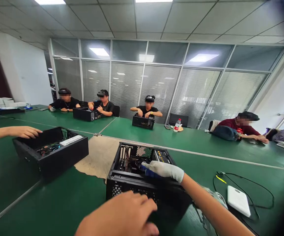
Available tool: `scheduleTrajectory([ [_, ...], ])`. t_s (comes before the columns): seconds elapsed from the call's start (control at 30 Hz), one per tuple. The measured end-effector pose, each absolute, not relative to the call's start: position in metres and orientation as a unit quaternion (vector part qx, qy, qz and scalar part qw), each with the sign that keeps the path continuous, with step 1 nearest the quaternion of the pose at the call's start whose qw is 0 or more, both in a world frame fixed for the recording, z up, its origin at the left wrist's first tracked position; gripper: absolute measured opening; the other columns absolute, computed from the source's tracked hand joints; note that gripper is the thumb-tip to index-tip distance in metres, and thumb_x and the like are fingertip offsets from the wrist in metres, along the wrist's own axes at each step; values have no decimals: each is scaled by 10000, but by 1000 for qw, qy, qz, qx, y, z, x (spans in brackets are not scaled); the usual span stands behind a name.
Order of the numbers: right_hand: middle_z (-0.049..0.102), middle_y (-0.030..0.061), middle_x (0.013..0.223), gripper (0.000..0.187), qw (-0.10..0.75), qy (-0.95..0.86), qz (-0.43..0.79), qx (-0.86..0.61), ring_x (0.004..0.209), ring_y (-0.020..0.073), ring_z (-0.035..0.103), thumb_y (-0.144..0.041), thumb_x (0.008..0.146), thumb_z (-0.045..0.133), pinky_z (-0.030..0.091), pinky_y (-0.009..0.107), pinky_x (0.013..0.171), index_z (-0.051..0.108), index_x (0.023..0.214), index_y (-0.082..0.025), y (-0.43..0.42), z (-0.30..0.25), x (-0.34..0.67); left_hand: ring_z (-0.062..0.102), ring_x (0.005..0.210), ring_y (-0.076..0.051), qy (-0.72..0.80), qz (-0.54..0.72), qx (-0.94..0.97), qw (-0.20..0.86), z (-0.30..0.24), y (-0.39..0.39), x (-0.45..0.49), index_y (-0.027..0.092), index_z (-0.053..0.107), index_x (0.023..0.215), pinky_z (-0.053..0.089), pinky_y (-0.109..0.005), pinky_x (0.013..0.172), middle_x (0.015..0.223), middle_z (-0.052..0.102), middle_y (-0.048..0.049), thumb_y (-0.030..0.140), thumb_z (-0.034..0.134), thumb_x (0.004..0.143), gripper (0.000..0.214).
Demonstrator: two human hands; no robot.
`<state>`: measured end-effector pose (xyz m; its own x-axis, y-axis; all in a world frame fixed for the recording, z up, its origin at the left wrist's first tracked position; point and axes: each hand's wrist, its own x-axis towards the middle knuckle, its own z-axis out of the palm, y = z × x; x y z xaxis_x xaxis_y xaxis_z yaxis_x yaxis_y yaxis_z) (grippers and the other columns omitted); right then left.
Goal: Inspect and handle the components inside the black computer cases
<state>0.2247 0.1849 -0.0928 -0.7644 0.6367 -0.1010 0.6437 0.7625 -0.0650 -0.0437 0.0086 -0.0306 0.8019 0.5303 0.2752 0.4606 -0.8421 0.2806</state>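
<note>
A black computer case [139,180] lies in front of me with its side off. Inside it are a circuit board, a round dark fan [142,163] and a power supply [163,156] with a yellow-marked label. My right hand [160,168], in a white glove with blue fingers, reaches over the edge into the case beside the fan. Its fingers are bent together, and what they may hold is hidden. My bare left hand [124,213] is at the near side of the case, fingers loosely bent and thumb apart, with nothing visible in it.
At left a co-worker's hand [27,132] rests on another open case [63,155]. Brown cardboard [97,155] lies between the cases. A white power bank-like box [238,200] and black cable [271,196] lie right. Across the table, people work at cases; a bottle [177,125] stands there.
</note>
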Motion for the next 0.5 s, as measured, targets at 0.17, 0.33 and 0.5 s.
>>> scheduleTrajectory([
  [0.17, 820, 53, 1058, 286, 93, 843, -347, 401, 988, 229, 729, -134, 876, 584, 542, 330, 962, 829, 1011, -193, 166, -113, 217, 672, 924, -214, 322, 217, 883, 262, -12, 53, -58, 253, 693, 1122, 478, -303, 802, 1033, 728, 2, 318, 495, 1093, 211],
  [0.33, 813, 65, 826, 181, 113, 791, -384, 462, 900, 285, 749, -201, 802, 655, 567, 415, 936, 823, 841, -148, 161, -129, 218, 653, 970, -266, 426, 157, 862, 228, -56, 110, -60, 207, 646, 1020, 468, -342, 790, 1069, 715, -64, 297, 471, 1037, 197],
  [0.5, 822, 25, 978, 272, 75, 788, -437, 427, 1049, 263, 725, -332, 764, 769, 552, 342, 981, 819, 980, -175, 155, -123, 215, 672, 1023, -308, 451, 131, 856, 218, -70, 118, -61, 234, 651, 1083, 473, -376, 814, 1116, 730, -80, 434, 453, 1066, 282],
])
